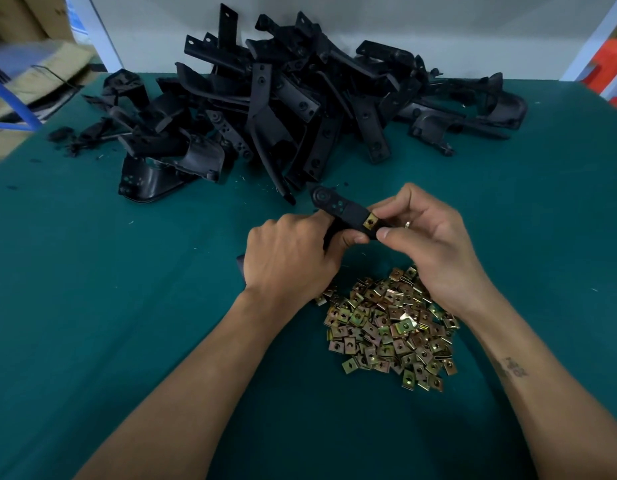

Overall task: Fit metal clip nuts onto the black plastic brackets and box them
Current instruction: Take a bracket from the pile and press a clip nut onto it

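On the far left, some cardboard boxes [26,64] sit past the edge of the green table [92,306], too blurry to tell much about them. Next, toward the back of the table, comes a big pile of black brackets [283,98] waiting for their turn. In the middle, the person's left hand [289,258] is curled around the lower part of one black bracket [338,206] and holds it up off the table. On the end of that bracket sits one gold clip nut [370,222], right between the two thumbs. The right hand [428,237] pinches that end, with a fingertip above the nut and the thumb just below it. It looks like the fitting step is going on now, and the nut seems to be partly on. The next move likely needs a firm push with the thumb so the nut slides on all the way and its hole lines up. Under the right wrist lies a heap of loose clip nuts [390,330], close by for the next one
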A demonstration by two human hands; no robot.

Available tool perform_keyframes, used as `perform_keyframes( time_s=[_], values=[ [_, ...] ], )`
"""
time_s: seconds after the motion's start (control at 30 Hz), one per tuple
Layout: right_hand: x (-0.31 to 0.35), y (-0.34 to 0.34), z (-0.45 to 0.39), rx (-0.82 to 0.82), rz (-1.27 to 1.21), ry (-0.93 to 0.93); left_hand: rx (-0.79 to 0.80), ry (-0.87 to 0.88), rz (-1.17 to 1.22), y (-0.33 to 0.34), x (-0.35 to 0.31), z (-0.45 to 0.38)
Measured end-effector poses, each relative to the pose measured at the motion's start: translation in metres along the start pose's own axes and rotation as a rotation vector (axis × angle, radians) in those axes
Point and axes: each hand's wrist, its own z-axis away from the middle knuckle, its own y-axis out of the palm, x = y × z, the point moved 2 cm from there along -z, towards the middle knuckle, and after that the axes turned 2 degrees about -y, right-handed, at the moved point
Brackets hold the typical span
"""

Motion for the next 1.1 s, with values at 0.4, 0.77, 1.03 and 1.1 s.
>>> perform_keyframes(
  time_s=[0.4, 0.77, 1.03, 1.1],
  values=[
    [-0.001, -0.050, 0.009, 0.282, 0.689, 0.312, 0.019, -0.035, -0.007, 0.002, 0.004, 0.000],
    [0.004, -0.054, 0.011, 0.260, 0.775, 0.348, 0.040, -0.038, -0.029, 0.003, 0.005, -0.001],
    [0.000, -0.045, 0.012, 0.267, 0.813, 0.318, 0.041, -0.043, -0.003, 0.003, 0.003, 0.000],
    [0.000, -0.042, 0.010, 0.258, 0.802, 0.304, 0.045, -0.046, -0.006, 0.002, 0.003, 0.000]
  ],
)
